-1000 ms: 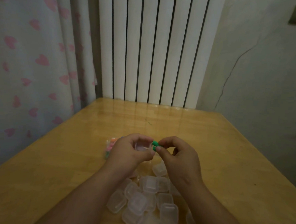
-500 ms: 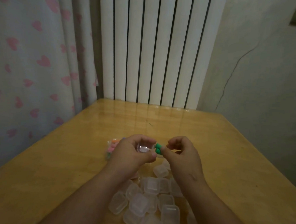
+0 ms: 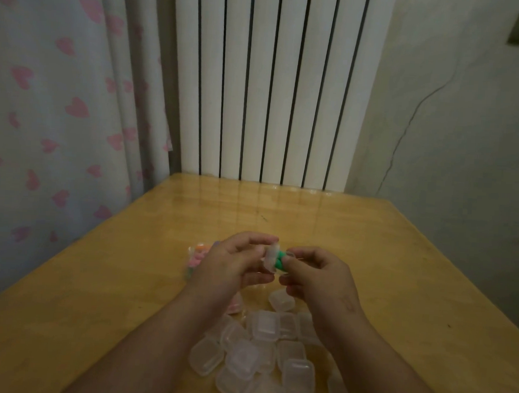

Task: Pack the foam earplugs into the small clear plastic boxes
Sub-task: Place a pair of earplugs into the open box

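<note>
gripping a small clear box (image 3: 269,255) in the left hand (image 3: 230,264), over the table (image 3: 112,293) a little below mid-frame: fingers curled over the top, thumb tucked beneath, open side turned toward 3 o'clock. pinching a green earplug (image 3: 280,263) with the right hand (image 3: 317,277), thumb and forefinger closed on it, other fingers loosely curled, just at 3 o'clock of the box. pressing the green foam against the box mouth, partly inside as far as can be told; hard to tell whether one plug or two. holding both hands close together, fingertips nearly meeting around the box.

at 6 o'clock of the hands, heaped on the table between the forearms: a pile of clear boxes (image 3: 262,355), some tilted on others. at 9 o'clock of the left hand, half hidden behind it: a clump of coloured earplugs (image 3: 195,257), pink and orange showing. at 12 o'clock, beyond the far table edge: a white radiator (image 3: 270,85). at 10 o'clock: a curtain (image 3: 46,101) printed with pink hearts. at 2 o'clock: a cracked wall (image 3: 451,131). too blurred on the boxes to read any lettering.
</note>
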A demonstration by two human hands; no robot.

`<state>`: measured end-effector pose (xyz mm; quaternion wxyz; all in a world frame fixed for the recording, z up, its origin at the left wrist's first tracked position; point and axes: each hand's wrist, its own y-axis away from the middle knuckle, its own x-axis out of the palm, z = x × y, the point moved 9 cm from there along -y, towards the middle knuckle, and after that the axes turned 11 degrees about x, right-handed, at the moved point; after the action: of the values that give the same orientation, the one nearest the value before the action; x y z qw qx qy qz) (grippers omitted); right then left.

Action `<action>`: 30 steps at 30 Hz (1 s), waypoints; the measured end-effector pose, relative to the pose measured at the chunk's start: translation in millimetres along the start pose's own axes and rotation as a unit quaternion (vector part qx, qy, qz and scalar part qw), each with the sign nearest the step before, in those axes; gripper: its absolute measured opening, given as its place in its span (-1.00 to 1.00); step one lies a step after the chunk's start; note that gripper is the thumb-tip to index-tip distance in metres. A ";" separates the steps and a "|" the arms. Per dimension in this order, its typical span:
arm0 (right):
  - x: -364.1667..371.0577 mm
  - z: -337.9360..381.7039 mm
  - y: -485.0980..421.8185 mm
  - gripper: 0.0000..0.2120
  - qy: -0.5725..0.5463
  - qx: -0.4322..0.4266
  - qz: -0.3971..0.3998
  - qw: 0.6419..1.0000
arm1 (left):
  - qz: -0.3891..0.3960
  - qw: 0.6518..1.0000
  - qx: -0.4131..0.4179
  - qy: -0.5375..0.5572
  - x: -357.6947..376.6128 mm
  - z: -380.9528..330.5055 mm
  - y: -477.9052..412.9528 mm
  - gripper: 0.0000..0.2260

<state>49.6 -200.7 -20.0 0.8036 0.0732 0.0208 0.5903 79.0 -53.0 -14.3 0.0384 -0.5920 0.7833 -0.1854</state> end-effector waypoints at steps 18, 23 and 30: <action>2.5 9.3 -2.2 -0.95 0.183 -0.098 -0.039 0.978 | -0.178 0.972 0.043 -0.148 -49.7 -16.4 -3.9 -0.85; 20.6 1.7 0.2 -0.81 0.398 -0.081 -0.035 0.913 | -0.219 0.942 0.040 -0.250 -71.0 -13.9 -7.4 -0.69; 30.1 0.4 3.4 -0.81 0.506 -0.086 -0.047 0.857 | -0.034 0.779 0.034 -0.625 -47.2 -16.5 -15.0 -0.56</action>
<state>55.4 -171.1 -17.6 0.7119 -0.3066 0.3771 0.5069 102.0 -8.0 -1.4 0.5334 -0.6026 0.5595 0.1982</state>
